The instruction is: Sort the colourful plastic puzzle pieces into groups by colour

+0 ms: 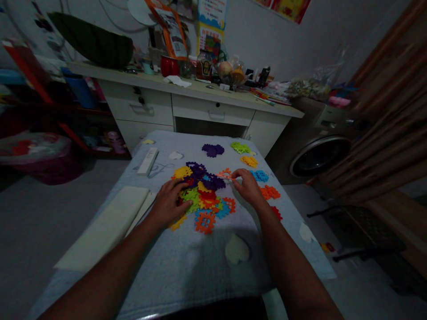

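A mixed heap of flat plastic interlocking puzzle pieces (207,195) lies mid-table in purple, yellow, green, red, blue and orange. My left hand (171,202) rests on the heap's left side, its fingers spread over the pieces. At the heap's upper right, my right hand (246,184) pinches an orange puzzle piece (225,174) by its edge. Sorted by colour, small piles run along the far and right sides: purple (212,150), green (240,147), yellow (249,161), blue (260,175), orange (270,192) and red (276,213), the last partly hidden by my right forearm.
The table has a pale blue cloth (173,266) with heart shapes. A narrow white box (147,162) and a long pale board (106,229) lie on its left. Behind stands a cluttered white desk (143,100); a washing machine (310,142) is at right.
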Demonstrator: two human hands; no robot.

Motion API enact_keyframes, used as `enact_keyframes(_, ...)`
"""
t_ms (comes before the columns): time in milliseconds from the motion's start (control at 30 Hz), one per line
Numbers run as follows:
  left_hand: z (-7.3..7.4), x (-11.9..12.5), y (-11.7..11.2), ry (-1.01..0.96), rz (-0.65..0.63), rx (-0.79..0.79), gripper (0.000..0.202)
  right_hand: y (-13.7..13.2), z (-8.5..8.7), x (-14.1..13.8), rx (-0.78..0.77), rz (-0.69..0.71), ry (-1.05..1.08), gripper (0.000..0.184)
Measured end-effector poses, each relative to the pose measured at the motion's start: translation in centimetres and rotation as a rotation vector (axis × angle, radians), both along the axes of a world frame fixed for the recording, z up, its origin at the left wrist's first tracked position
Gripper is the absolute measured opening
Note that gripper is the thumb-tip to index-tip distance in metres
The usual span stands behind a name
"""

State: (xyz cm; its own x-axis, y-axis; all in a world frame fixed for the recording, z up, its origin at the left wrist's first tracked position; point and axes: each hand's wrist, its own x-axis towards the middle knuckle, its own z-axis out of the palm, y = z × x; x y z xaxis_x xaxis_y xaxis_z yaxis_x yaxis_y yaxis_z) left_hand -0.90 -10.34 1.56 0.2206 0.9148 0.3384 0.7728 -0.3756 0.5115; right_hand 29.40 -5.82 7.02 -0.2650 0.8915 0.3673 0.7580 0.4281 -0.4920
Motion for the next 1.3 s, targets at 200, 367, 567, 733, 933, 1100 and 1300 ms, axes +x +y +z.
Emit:
enact_keyframes(200, 0.0, -0.1, 0.1, 0.010, 0.010, 0.016, 0.052, -1.6, 0.8, 8.3, -0.010, -0.264, 0.022, 0.009)
enact_keyframes(367, -0.1, -0.2, 0.2, 0.008, 0.007, 0.029, 0.050, -3.6, -0.6, 12.8, -0.031, -0.448, 0.015, 0.010)
enact_keyframes(567, -0.7, -0.4, 0.3, 0.011, 0.001, 0.047, 0.051, -4.4, -2.7, 13.5, -0.037, -0.529, -0.046, 0.010)
enact_keyframes(733, -0.9, -0.6, 0.4, 0.006, 0.005, 0.055, 0.051, -4.7, -3.4, 12.6, -0.033, -0.560, -0.189, 0.010)
enact_keyframes(933, -0.9, -0.6, 0.4, 0.023, 0.001, 0.044, 0.052, -5.2, -2.9, 12.6, -0.008, -0.605, -0.249, 0.011)
enact_keyframes(1100, -0.6, -0.4, 0.3, 0.034, 0.005, 0.040, 0.053, -6.7, -2.3, 12.9, -0.041, -0.559, -0.181, 0.010)
enact_keyframes(1300, -0.4, 0.0, 0.2, 0.040, 0.020, 0.022, 0.053, -9.9, -3.2, 11.9, -0.201, -0.581, -0.234, 0.030)
